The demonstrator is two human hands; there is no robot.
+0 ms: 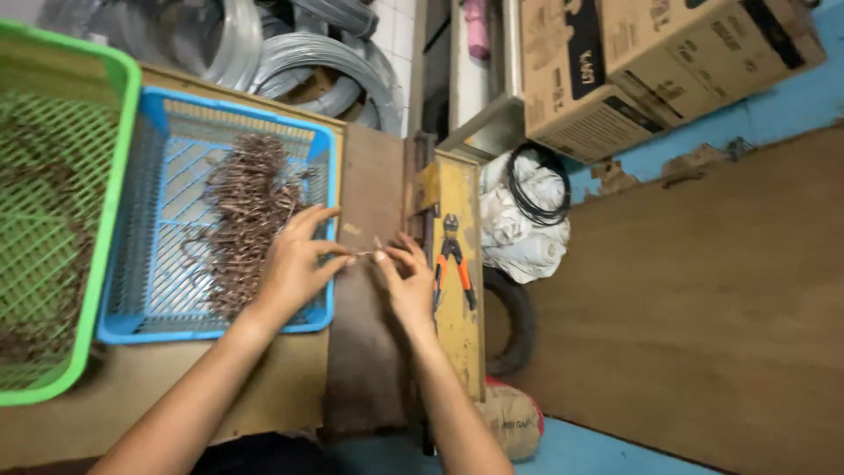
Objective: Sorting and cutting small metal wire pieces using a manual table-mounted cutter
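A short wire piece (365, 254) lies crosswise between the hands, pinched at each end: the left hand (294, 264) fingers close on one end, the right hand (406, 280) on the other, just beside the blue basket (149, 264) of bent wires, above the brown surface (365, 369).

tiny piece between the hands, basket cut off

the thin wire piece (367, 254), perhaps, is too small to make out; the green basket (105, 220) runs off the left edge.

The 2 hands (352, 268) and forearms are bare, unsleeved.
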